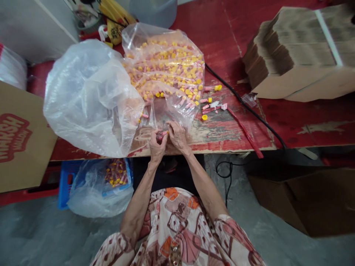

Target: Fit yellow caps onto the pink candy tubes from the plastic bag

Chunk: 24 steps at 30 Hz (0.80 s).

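My left hand [157,147] is closed around a small pink tube [161,136] with a bit of yellow at its end, probably a cap. Some darker wrapping shows between the fingers. My right hand [177,137] is close beside it, fingers curled and thumb near the yellow end; what it pinches is too small to make out. Just beyond both hands lies a clear plastic bag [166,70] full of pink tubes with yellow caps. Another milky plastic bag [88,99] bulges to its left. Both hands are over the front edge of the worn red table [219,133].
Loose tubes, a yellow cap [204,117] and a red plastic strip [245,133] lie on the right, by a black cable [246,105]. Strapped flat cardboard [302,77] stands farther right. A blue basket [64,184] with a bagful sits below left, near a carton [22,136].
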{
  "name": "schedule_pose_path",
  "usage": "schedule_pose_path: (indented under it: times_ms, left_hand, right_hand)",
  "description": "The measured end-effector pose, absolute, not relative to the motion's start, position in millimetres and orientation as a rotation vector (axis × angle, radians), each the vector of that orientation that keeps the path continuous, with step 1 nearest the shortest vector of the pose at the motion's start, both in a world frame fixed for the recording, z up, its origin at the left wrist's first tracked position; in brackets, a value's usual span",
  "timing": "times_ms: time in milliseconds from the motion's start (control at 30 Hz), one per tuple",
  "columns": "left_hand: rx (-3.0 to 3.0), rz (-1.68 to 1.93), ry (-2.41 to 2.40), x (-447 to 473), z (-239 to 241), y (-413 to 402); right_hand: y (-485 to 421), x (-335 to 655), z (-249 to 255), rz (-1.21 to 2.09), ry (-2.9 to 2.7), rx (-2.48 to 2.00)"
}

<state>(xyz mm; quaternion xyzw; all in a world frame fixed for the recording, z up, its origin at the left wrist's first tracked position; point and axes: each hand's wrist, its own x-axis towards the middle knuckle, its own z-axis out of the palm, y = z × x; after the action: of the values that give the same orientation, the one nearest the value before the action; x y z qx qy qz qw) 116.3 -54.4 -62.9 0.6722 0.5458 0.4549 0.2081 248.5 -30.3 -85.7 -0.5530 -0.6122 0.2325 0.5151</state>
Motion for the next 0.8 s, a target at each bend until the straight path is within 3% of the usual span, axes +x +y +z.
schedule_pose_path:
  times_ms: [800]
  left_hand:
    - [1.836, 1.225, 1.564, 117.9, -61.0, -56.0]
  right_hand:
    - [-31.7, 248.9, -83.3, 0.562, -1.484, -1.344]
